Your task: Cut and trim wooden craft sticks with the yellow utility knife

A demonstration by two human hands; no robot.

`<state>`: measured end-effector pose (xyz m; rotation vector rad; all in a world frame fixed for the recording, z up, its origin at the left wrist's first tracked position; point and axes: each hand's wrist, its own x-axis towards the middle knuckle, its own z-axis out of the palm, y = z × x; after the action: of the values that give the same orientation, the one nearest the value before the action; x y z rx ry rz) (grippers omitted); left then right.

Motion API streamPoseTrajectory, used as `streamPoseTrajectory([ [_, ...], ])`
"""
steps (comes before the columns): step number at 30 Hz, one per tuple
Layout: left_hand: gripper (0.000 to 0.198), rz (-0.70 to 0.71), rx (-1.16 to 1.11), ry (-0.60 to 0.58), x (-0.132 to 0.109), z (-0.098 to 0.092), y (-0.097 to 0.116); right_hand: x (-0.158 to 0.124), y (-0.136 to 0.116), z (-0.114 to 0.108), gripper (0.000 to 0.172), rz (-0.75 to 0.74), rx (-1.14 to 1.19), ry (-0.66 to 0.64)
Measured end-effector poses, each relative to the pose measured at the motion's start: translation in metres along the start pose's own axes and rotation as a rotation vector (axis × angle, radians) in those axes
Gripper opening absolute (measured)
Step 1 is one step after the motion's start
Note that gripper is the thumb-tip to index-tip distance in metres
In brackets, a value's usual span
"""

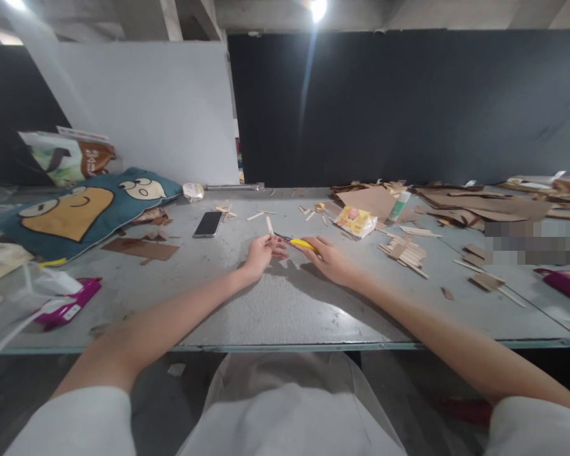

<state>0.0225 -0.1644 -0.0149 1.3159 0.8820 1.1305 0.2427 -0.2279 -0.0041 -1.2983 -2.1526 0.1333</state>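
Over the middle of the table, my left hand (261, 253) is closed, pinching a flat wooden craft stick (269, 225) that points up and away from me. Facing it from the right, my right hand (330, 258) wraps round the handle of a yellow-handled tool (303, 244). Its narrow dark metal end reaches left to the fingers of my left hand, close to the stick; whether it touches the stick I cannot tell. The tool's exact kind is too small to make out. Short pieces of wooden stick (310, 215) lie scattered just beyond my hands.
A phone (208, 224) and brown cardboard (141, 248) lie left, near a blue cushion (95, 206) and a purple device with cable (71, 304). To the right are a yellow packet (356, 221), a glue stick (399, 206), bundled sticks (403, 252) and cardboard sheets (479, 201).
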Motion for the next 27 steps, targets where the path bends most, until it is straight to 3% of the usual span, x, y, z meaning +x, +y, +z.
streamPoseTrajectory([
  [27, 0.029, 0.009, 0.110, 0.009, -0.0035, 0.0064, 0.0036, -0.0002, 0.0031, 0.0004, 0.037, -0.004, -0.062, 0.035],
])
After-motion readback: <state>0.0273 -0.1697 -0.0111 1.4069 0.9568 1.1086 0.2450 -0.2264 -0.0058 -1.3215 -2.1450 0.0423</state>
